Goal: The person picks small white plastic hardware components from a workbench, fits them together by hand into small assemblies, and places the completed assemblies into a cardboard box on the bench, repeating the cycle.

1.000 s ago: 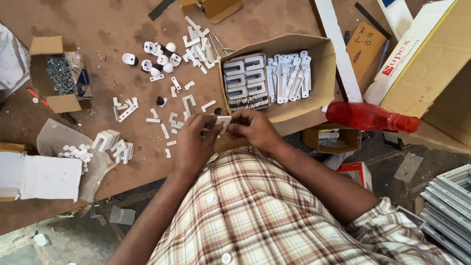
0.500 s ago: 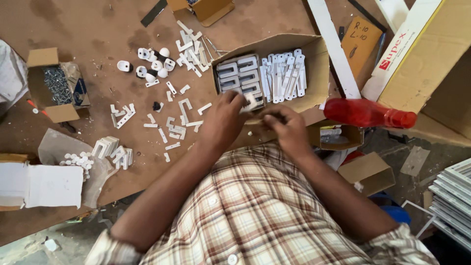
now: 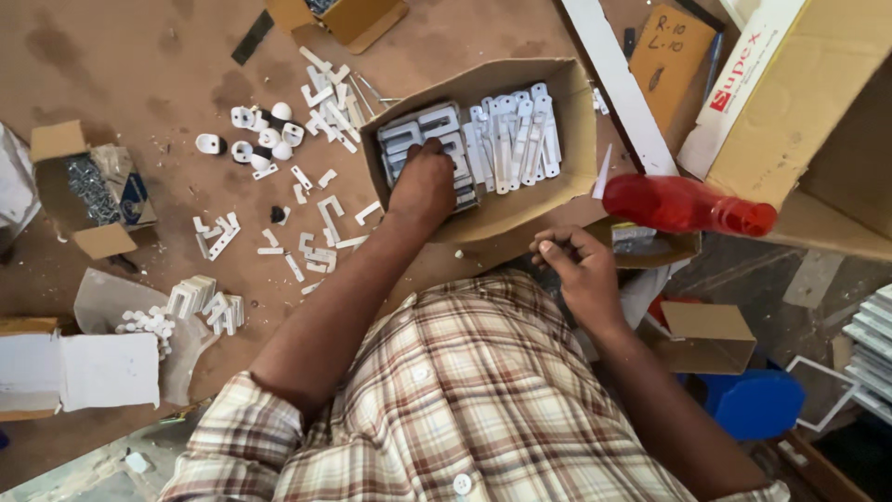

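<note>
My left hand (image 3: 423,181) reaches into an open cardboard box (image 3: 578,112) on the brown tabletop. Its fingers curl down onto a stack of grey-white plastic parts (image 3: 415,132) at the box's left side, closed on one of them. A row of long white plastic pieces (image 3: 520,139) fills the right side of the box. My right hand (image 3: 578,268) rests at the table's near edge, below the box. Its fingers are curled in and nothing shows in them.
A red plastic bottle (image 3: 683,206) lies right of the box. Loose white clips (image 3: 316,232) and round caps (image 3: 260,139) are scattered to the left. Further left are a small box of screws (image 3: 88,181), a plastic bag of white parts (image 3: 190,302) and a white carton (image 3: 88,372).
Both hands were together at the table edge around a small white part. My left hand has since moved up into the box, and my right hand has stayed near the edge.
</note>
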The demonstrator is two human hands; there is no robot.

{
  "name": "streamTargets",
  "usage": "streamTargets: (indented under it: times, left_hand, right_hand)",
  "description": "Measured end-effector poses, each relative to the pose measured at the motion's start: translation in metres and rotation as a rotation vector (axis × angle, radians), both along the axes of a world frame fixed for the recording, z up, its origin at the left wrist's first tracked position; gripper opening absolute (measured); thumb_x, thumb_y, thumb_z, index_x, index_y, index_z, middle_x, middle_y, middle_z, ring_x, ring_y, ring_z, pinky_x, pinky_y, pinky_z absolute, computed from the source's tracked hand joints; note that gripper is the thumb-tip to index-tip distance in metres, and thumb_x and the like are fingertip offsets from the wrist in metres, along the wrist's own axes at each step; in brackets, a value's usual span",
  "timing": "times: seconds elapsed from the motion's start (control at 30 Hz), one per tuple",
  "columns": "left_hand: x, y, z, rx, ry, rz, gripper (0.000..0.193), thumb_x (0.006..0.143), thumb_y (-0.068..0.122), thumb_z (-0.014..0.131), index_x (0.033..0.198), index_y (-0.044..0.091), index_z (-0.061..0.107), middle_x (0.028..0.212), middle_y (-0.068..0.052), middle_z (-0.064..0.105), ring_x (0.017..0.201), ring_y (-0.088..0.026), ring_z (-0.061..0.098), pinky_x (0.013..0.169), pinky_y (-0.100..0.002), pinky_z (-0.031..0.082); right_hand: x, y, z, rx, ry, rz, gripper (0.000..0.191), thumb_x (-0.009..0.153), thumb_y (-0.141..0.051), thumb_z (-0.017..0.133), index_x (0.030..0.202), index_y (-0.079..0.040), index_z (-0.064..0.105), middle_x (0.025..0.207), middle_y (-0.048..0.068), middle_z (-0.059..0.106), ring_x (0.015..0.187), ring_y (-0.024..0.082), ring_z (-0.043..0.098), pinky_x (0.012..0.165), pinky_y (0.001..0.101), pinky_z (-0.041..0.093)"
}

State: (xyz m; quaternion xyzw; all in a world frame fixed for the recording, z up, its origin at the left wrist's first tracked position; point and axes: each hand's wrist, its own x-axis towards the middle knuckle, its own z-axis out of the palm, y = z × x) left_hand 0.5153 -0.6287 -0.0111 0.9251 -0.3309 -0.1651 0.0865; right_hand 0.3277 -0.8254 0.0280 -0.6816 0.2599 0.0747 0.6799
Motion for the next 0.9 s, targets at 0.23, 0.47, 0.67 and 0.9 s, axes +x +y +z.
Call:
streamTargets:
  times: [0.23,0.47,0.67,0.9]
  left_hand:
    - [-0.006,-0.009,-0.003,-0.006,-0.086,-0.04,0.011,0.075,0.007,0.068,0.082,0.005,0.077,0.1,-0.013,0.069,0.108,-0.03,0.056,0.096,-0.038,0.046]
    - [-0.012,-0.006,-0.005,-0.081,-0.062,-0.046,0.015,0.079,0.002,0.065,0.09,0.004,0.074,0.103,-0.014,0.067,0.107,-0.031,0.058,0.098,-0.039,0.048]
    - [-0.019,-0.004,-0.011,-0.159,-0.104,-0.005,0.018,0.078,0.002,0.063,0.093,0.0,0.074,0.115,-0.019,0.065,0.109,-0.034,0.058,0.097,-0.038,0.048]
    - [-0.022,-0.001,-0.001,-0.171,-0.04,-0.004,0.025,0.076,0.001,0.064,0.1,-0.004,0.071,0.118,-0.023,0.063,0.115,-0.036,0.056,0.101,-0.04,0.049]
  right_hand:
    - [0.004,-0.019,-0.003,0.012,0.004,-0.004,0.018,0.1,-0.01,0.065,0.11,0.003,0.069,0.098,0.008,0.073,0.083,0.012,0.068,0.078,0.0272,0.056]
    - [0.003,-0.021,0.0,-0.034,-0.022,0.041,0.017,0.1,-0.01,0.065,0.11,0.003,0.069,0.097,0.007,0.074,0.082,0.01,0.068,0.077,0.0257,0.056]
    - [0.0,-0.018,0.001,-0.072,-0.025,0.072,0.017,0.1,-0.009,0.064,0.109,0.003,0.07,0.096,0.007,0.074,0.081,0.01,0.068,0.076,0.0253,0.055]
    - [-0.001,-0.013,0.004,-0.077,-0.019,0.074,0.017,0.1,-0.01,0.065,0.109,0.003,0.07,0.095,0.006,0.074,0.081,0.01,0.067,0.076,0.0249,0.055]
